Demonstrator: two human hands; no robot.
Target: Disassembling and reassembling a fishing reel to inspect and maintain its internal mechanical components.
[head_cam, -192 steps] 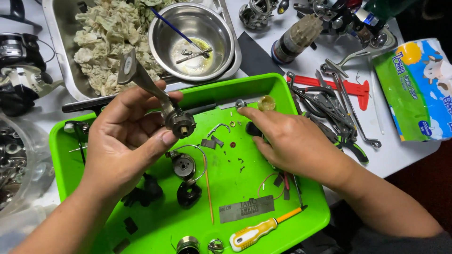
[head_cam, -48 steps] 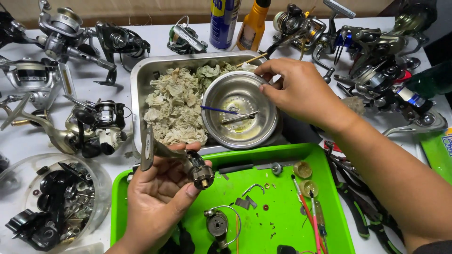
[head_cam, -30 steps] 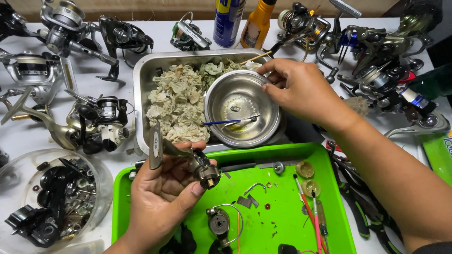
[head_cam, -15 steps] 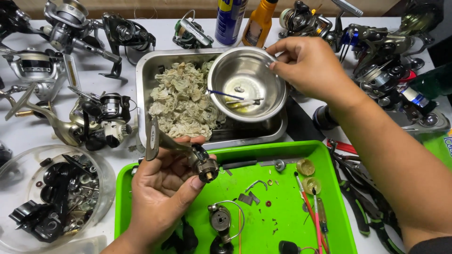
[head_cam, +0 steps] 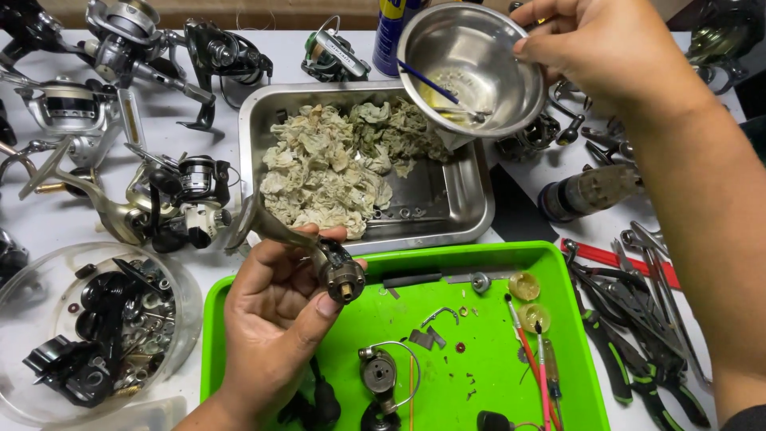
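Careful: your right hand (head_cam: 606, 56) pinches the steel bowl (head_cam: 471, 68) by its rim, tilted above the metal tray (head_cam: 455, 199); its brush (head_cam: 427, 80) could slide out, while left fingers (head_cam: 315, 307) clench the reel body (head_cam: 339, 271).

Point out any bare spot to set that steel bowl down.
Free: the green tray middle, between reel body and brushes; the steel pan right end, beside the rags. Crowded: reels left, pliers right.

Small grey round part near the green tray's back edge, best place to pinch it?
Pinch the round part across its outer rim, from straight above. It lies flat on the green tray, with a dark strip to its left and a yellowish cap to its right.
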